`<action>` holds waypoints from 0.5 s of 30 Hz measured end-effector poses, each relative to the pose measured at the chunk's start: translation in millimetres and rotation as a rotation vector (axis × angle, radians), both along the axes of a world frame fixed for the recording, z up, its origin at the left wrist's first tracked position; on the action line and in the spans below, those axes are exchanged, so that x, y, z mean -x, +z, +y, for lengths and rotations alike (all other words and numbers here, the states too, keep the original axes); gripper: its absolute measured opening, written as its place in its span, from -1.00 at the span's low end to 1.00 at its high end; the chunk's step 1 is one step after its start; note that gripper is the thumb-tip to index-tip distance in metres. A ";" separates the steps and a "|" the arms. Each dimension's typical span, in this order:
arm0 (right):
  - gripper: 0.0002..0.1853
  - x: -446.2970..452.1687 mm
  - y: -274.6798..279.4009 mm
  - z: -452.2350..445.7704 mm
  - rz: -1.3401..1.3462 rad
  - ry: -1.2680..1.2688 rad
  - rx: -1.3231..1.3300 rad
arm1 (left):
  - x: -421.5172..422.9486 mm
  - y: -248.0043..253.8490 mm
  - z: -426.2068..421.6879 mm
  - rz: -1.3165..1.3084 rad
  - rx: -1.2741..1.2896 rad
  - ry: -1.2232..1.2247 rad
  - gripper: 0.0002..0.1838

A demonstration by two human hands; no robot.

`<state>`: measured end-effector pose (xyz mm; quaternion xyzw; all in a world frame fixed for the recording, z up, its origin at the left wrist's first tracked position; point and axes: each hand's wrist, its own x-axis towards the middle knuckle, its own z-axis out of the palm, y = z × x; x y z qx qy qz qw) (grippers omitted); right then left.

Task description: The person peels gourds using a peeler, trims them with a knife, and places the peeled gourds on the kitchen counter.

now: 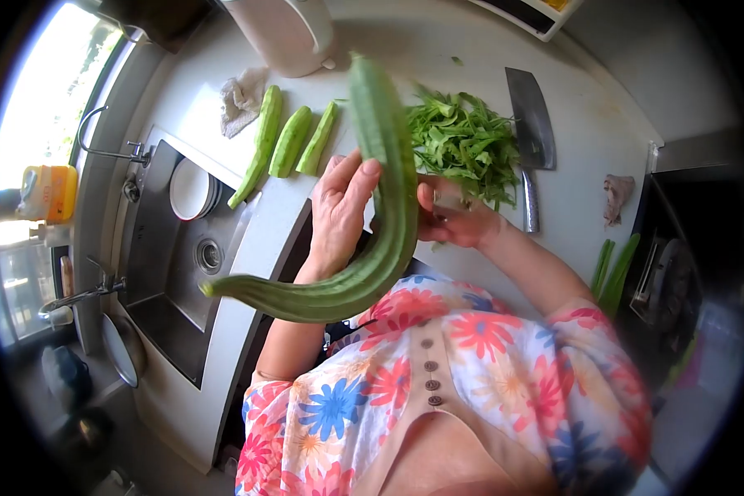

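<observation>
A long, curved ridged gourd with green skin rises in front of me, its thin end bent to the left. My left hand grips it from the left side, thumb up against the skin. On its other side my right hand is closed around a small shiny tool that looks like a peeler, blurred and partly hidden by the fingers. Three paler, peeled gourd pieces, among them a long one, a shorter one and a thin one, lie on the counter. Behind my right hand is a heap of green strips or leaves.
A cleaver lies right of the heap. The sink on the left holds stacked white plates below a faucet. A cloth and a white pitcher-like appliance stand at the back. Green stalks are at right.
</observation>
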<state>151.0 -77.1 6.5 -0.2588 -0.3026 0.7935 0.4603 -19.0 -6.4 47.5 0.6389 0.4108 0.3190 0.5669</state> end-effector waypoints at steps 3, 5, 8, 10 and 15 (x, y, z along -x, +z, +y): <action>-0.45 7.8 5.0 -2.7 0.071 0.024 0.075 | -3.3 -5.7 0.7 -0.049 -0.013 0.028 -0.61; -0.41 13.7 4.2 -3.5 0.115 0.007 0.129 | 4.2 -3.4 3.2 -0.018 -0.011 -0.015 -0.61; -0.32 9.4 -4.0 4.6 0.172 -0.043 0.186 | 50.5 14.2 26.8 0.000 0.222 -0.041 -0.57; -0.37 -1.8 -5.9 7.5 0.112 -0.099 0.194 | 100.7 43.7 44.2 -0.064 0.236 0.101 -0.55; -0.62 3.5 9.3 10.1 -0.102 -0.300 0.146 | 99.4 137.8 -14.5 0.136 -0.513 0.314 -0.56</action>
